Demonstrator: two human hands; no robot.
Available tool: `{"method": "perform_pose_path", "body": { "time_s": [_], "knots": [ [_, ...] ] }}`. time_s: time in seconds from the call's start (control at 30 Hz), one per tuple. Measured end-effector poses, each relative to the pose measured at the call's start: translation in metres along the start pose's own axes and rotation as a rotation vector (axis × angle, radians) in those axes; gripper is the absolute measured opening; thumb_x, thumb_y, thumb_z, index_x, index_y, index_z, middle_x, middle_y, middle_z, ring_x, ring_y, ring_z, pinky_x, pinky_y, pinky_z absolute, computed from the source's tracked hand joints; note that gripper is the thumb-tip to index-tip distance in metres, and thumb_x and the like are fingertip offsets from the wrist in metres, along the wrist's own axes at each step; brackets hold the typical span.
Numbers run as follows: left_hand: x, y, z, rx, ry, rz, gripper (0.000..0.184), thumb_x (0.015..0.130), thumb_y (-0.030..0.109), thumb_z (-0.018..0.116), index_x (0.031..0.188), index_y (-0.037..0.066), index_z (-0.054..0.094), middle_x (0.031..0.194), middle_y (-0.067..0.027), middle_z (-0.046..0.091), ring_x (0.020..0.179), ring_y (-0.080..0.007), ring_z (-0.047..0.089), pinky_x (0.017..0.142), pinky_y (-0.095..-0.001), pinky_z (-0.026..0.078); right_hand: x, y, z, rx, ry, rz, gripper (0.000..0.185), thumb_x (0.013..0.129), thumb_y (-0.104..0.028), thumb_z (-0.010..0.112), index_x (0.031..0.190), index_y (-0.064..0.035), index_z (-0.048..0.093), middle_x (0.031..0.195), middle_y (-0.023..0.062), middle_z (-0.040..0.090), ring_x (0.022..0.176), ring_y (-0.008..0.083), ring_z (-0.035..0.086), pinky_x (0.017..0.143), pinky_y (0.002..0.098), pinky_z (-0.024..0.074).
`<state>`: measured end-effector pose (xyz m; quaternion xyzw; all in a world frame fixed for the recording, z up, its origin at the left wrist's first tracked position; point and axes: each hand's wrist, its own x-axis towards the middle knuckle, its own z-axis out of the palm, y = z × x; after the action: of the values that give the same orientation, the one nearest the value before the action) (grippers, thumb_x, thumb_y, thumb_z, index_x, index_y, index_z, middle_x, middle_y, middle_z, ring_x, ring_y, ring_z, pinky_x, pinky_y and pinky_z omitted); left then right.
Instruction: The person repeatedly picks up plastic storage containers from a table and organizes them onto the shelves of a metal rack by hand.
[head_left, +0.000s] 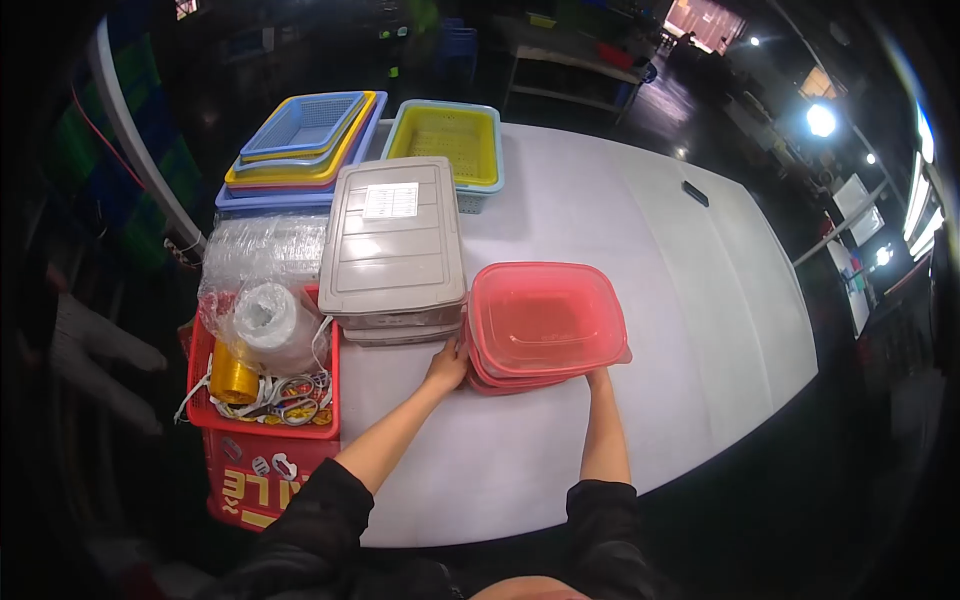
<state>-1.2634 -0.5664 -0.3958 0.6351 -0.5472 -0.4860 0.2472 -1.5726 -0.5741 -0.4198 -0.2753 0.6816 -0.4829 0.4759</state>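
Note:
A stack of red translucent plastic containers (545,315), topped by a clear red lid, is between my hands at the middle of the table. My left hand (449,366) holds the stack's left side, its fingers partly hidden behind the edge. At the near right corner, my right hand (598,378) grips the stack from below, and its fingers are mostly hidden under the rim. Just left of the stack, close to my left hand, stands a grey lidded storage box (393,250) with a white paper label (391,201) on top.
Blue, yellow and pink baskets (305,125) are nested at the back left, beside a yellow-and-teal basket (445,140). A red crate (330,420) at left holds a plastic film roll (272,318), yellow twine (232,375) and scissors (297,400). A dark object (695,193) lies on the white table (720,330).

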Motion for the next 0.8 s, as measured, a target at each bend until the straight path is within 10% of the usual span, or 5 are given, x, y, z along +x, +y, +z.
{"method": "perform_pose_path", "body": {
  "time_s": [0.27, 0.6, 0.8],
  "knots": [
    [-0.022, -0.030, 0.008, 0.302, 0.030, 0.198, 0.045, 0.086, 0.035, 0.045, 0.119, 0.004, 0.043, 0.095, -0.0274, 0.060, 0.093, -0.0428, 0.055, 0.082, -0.0487, 0.042, -0.046, 0.048, -0.001, 0.046, -0.004, -0.052, 0.038, 0.089, -0.030, 0.050, 0.112, 0.0002, 0.053, 0.103, 0.0122, 0.058, 0.092, 0.0200, 0.057, 0.075, 0.0334, 0.0481],
    [-0.243, -0.110, -0.020, 0.078, 0.086, 0.353, 0.046, 0.081, 0.034, 0.055, 0.115, 0.004, 0.048, 0.083, -0.0242, 0.061, 0.078, -0.0434, 0.058, 0.070, -0.0493, 0.045, -0.299, 0.135, -0.014, -0.145, 0.127, -0.203, 0.041, 0.089, -0.032, 0.050, 0.114, 0.0003, 0.051, 0.106, 0.0122, 0.057, 0.095, 0.0205, 0.055, 0.078, 0.0341, 0.0469],
    [-0.405, -0.180, -0.095, 0.030, 0.244, 0.245, 0.036, 0.086, 0.026, 0.050, 0.117, 0.007, 0.049, 0.090, -0.0228, 0.061, 0.081, -0.0414, 0.059, 0.071, -0.0472, 0.047, -0.445, 0.166, 0.048, -0.326, -0.200, -0.324, 0.043, 0.089, -0.033, 0.051, 0.116, 0.0003, 0.050, 0.108, 0.0122, 0.056, 0.097, 0.0207, 0.054, 0.079, 0.0345, 0.0462]
  ]
}}
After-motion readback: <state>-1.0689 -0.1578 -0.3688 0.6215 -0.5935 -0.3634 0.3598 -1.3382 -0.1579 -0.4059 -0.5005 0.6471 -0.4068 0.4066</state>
